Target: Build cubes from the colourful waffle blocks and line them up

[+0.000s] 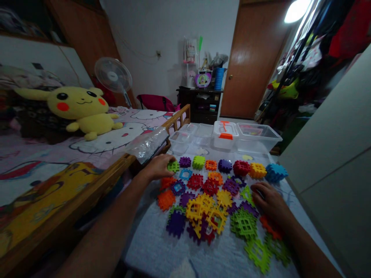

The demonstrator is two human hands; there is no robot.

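Many colourful plastic waffle blocks (208, 200) lie spread on a cloth-covered table (162, 251). My left hand (158, 166) reaches to the far left of the spread, its fingers curled on a small green block (173, 166). My right hand (268, 200) rests palm down on the blocks at the right, fingers bent over a purple piece; what it holds, if anything, is hidden. A row of assembled cubes runs along the back: purple, green, orange, purple, red (241, 168), yellow and blue (275, 172). Flat green pieces (245, 224) lie near my right wrist.
Clear plastic boxes (256, 137), one with an orange latch (225, 135), stand behind the blocks. A bed with a wooden rail (176, 119) and a yellow plush toy (81, 106) is at left. A plastic bag (147, 143) hangs over the rail. A grey cabinet (333, 146) stands at right.
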